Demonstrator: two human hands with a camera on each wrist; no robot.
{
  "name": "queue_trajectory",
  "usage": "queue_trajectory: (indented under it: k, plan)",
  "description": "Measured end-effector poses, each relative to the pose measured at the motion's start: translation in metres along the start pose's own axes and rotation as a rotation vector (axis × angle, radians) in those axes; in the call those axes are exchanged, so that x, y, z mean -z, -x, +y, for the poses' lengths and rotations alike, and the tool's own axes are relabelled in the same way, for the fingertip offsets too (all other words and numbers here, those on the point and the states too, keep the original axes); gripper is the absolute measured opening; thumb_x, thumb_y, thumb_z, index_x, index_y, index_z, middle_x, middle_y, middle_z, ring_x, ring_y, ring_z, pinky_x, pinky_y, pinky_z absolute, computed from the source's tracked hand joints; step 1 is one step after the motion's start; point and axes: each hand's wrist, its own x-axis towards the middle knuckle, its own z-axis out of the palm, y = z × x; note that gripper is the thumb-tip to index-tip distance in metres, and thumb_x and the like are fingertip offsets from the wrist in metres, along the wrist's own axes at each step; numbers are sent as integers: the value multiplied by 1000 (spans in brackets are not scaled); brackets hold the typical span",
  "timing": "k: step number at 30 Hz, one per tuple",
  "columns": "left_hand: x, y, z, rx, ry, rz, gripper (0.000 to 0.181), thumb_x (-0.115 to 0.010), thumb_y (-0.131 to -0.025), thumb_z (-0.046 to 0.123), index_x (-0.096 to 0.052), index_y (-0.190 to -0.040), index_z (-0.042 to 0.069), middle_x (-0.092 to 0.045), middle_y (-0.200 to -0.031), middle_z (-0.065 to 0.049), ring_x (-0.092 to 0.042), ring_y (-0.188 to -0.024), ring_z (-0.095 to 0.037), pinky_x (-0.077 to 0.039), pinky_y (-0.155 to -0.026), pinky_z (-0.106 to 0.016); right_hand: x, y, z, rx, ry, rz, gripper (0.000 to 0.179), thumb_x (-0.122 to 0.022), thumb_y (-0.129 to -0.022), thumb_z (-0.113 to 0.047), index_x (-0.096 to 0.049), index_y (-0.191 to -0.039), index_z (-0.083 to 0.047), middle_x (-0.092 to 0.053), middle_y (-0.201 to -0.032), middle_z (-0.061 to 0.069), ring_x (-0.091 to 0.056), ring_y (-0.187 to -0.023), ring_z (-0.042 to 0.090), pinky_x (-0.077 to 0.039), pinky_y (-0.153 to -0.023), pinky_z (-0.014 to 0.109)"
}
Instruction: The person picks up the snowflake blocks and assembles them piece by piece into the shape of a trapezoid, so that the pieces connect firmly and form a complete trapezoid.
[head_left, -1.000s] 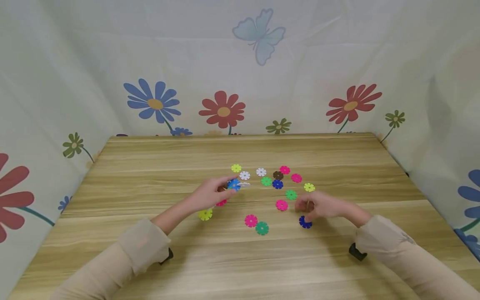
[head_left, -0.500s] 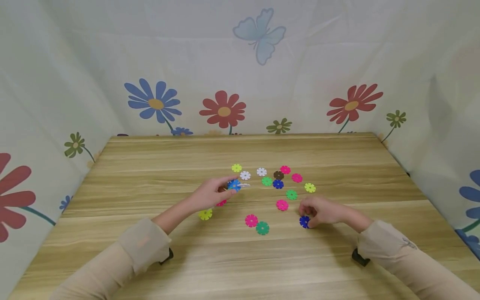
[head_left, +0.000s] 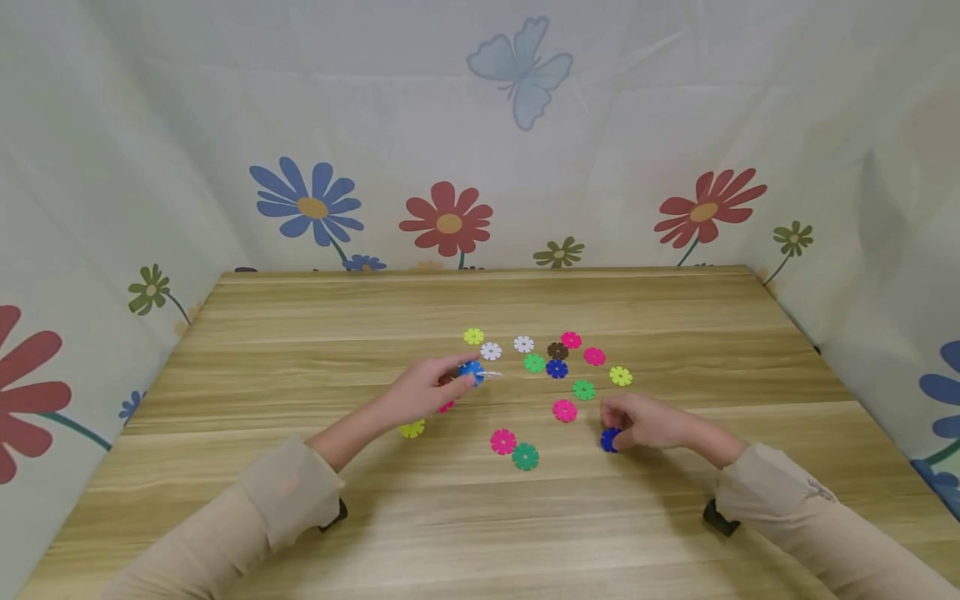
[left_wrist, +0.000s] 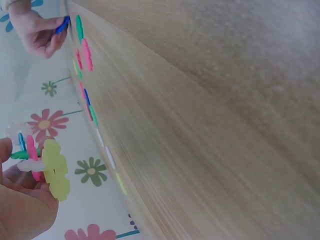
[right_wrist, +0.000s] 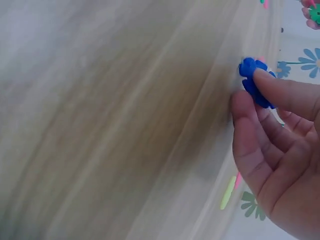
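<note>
My left hand (head_left: 420, 389) holds a cluster of joined interlocking discs slightly left of the table's middle. In the left wrist view, the cluster shows a yellow disc (left_wrist: 56, 171), a pink disc (left_wrist: 32, 150), a green disc (left_wrist: 19, 155) and white ones; a bright blue disc (head_left: 470, 372) faces up in the head view. My right hand (head_left: 647, 419) pinches a dark blue interlocking disc (right_wrist: 256, 82) between thumb and fingers, close over the wood. The fingers partly cover it. The two hands are apart.
Loose discs lie on the wooden table (head_left: 360, 533) between and beyond the hands: a pink disc (head_left: 503, 442) beside a dark green disc (head_left: 525, 457), a brown disc (head_left: 557, 351), a white disc (head_left: 523, 343) and several others. Flower-printed cloth (head_left: 600, 125) surrounds the table.
My right hand has closed its thumb and fingers on the dark blue disc, which has tilted and shifted slightly from where it lay. My left hand has barely moved.
</note>
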Motion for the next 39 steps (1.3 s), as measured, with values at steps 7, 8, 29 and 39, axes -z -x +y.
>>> queue_trajectory:
  k: [7, 8, 29, 39]
  plan:
    - [-1, 1, 1, -38, 31, 1, 42, -46, -92, 25, -43, -131, 8, -62, -92, -17, -55, -72, -22, -39, -50, -19, 3, -7, -9, 17, -141, 128, 17, -62, -73, 5, -49, -83, -1, -50, -77, 4, -48, -66, 7, -45, -59, 21]
    - [-2, 1, 1, -44, 30, 4, 42, -46, -92, 25, -43, -131, 8, -62, -94, -16, -56, -73, -23, -41, -51, -19, 4, -8, -11, 13, -166, 139, 17, -62, -74, 4, -49, -84, -1, -51, -79, 6, -49, -67, 8, -46, -59, 22]
    - [-8, 3, 12, -158, -18, 64, 36, -55, -87, 24, -53, -122, 14, -62, -89, -4, -48, -63, -10, -42, -50, -19, 2, -37, -72, 84, -431, 306, 16, -59, -79, 5, -53, -94, 6, -55, -89, 18, -61, -72, 17, -53, -63, 29]
    - [-12, 3, 7, -243, -129, 101, 39, -52, -88, 29, -52, -125, 14, -62, -113, -4, -55, -76, -7, -49, -68, -21, -6, -45, -84, 117, -557, 336, 18, -56, -80, 6, -53, -97, 9, -59, -86, 23, -62, -73, 40, -53, -62, 40]
